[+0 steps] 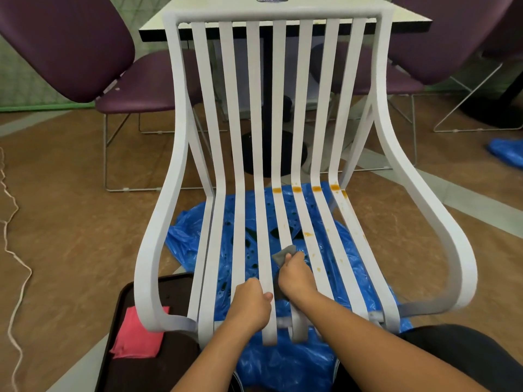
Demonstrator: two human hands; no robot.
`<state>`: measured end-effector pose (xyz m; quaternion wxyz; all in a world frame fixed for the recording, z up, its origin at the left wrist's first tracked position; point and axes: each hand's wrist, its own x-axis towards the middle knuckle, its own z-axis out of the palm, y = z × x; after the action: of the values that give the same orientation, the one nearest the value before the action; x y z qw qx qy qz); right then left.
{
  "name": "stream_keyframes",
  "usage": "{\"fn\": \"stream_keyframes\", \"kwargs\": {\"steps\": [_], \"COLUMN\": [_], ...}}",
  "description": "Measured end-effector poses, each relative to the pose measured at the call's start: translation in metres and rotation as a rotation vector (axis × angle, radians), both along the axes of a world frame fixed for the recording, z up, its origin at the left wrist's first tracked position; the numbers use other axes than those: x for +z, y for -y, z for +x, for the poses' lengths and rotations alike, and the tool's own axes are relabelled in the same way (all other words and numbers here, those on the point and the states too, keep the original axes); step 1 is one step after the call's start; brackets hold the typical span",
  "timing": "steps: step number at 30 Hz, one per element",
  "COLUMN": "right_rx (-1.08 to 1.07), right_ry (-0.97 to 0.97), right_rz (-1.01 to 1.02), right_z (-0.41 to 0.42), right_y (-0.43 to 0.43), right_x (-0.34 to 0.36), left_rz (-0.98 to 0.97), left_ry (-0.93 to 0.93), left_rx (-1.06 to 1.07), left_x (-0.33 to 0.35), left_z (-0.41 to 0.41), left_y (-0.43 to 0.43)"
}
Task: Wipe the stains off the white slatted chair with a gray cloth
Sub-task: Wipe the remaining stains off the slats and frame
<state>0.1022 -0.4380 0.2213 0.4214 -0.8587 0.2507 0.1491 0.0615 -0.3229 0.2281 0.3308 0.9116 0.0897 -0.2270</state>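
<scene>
The white slatted chair [181, 142] stands right in front of me, its seat slats running toward my body. Orange stains [296, 189] dot the right-hand slats where the seat meets the back, and smaller orange spots [308, 234] lie further down the seat. My right hand [294, 275] grips the gray cloth [284, 254] and presses it onto a middle seat slat. My left hand [250, 302] curls round a seat slat near the front edge, just left of the right hand.
A blue plastic sheet [198, 230] covers the floor under the chair. A dark tray [130, 295] with a pink cloth [140, 333] lies at the lower left. Purple chairs [68, 43] and a table [283, 26] stand behind. A cord [17, 267] trails along the left floor.
</scene>
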Motion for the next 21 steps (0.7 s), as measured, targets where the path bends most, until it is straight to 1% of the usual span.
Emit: {"fn": "stream_keyframes", "kwargs": {"steps": [4, 8, 13, 21], "right_rx": [-0.005, 0.011, 0.046, 0.056], "right_ry": [0.037, 0.078, 0.070, 0.080], "right_rz": [-0.054, -0.042, -0.096, -0.047], "right_z": [0.009, 0.021, 0.032, 0.027], "right_y": [-0.002, 0.001, 0.002, 0.005], "right_x": [-0.002, -0.002, -0.005, -0.010], "left_rz": [-0.022, -0.019, -0.016, -0.006], "left_ry": [0.003, 0.014, 0.033, 0.051], "left_rx": [0.041, 0.066, 0.107, 0.137], "left_x": [-0.002, -0.004, -0.005, -0.002], "left_z": [-0.001, -0.002, -0.003, -0.004], "left_y": [-0.001, 0.000, 0.004, 0.005]}}
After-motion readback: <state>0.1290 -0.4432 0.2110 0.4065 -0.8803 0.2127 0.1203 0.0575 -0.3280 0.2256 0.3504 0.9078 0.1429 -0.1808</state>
